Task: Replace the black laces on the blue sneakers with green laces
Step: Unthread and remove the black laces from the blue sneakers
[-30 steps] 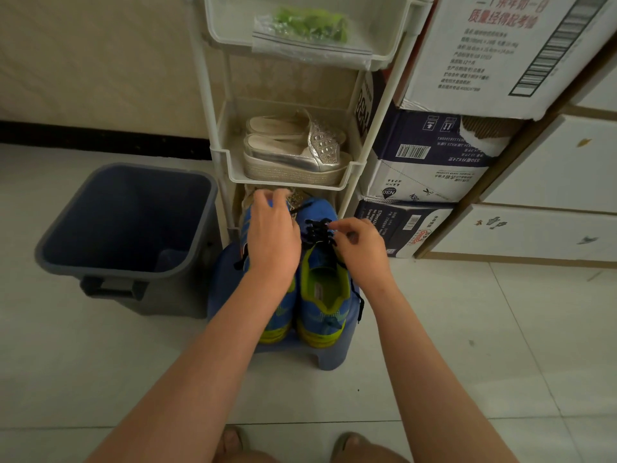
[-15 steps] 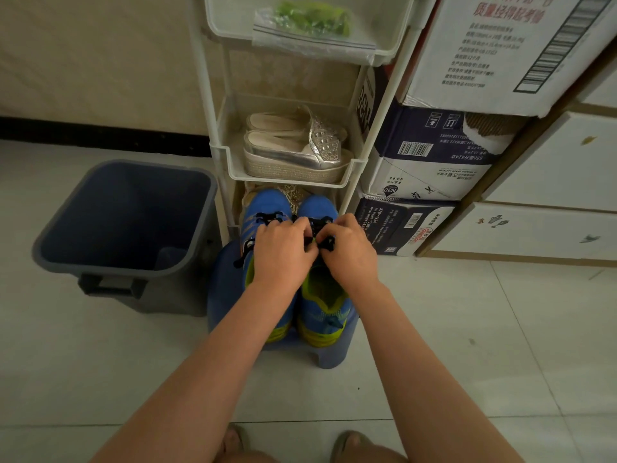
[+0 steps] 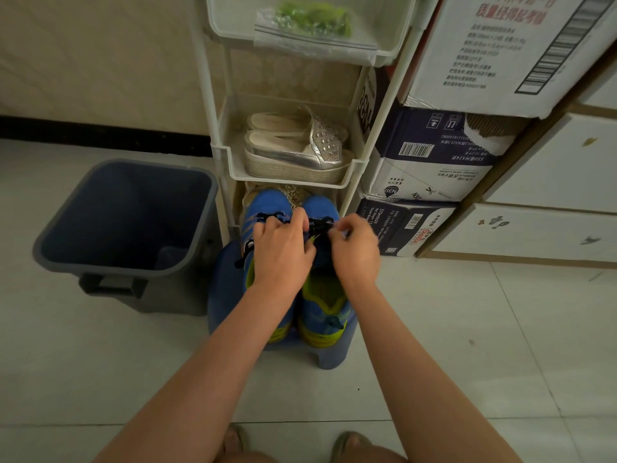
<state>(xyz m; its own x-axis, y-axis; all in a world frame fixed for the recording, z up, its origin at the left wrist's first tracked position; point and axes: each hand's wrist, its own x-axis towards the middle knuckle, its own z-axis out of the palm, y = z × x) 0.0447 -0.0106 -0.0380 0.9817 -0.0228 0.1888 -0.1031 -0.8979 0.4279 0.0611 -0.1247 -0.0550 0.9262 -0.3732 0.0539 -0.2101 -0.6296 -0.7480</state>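
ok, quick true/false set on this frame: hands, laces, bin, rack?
1. Left hand and right hand pinch the black lace of the right sneaker. True.
2. The sneakers stand on the floor. False: on a blue stool.
3. The left sneaker has green laces. False: black; the green laces lie bagged in the rack's top tray.
4. The grey bin stands left of the stool. True.
5. The silver shoes sit in the top tray. False: middle tray.

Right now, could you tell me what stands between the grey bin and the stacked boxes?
In the head view, the white shelf rack stands between the grey bin and the stacked boxes.
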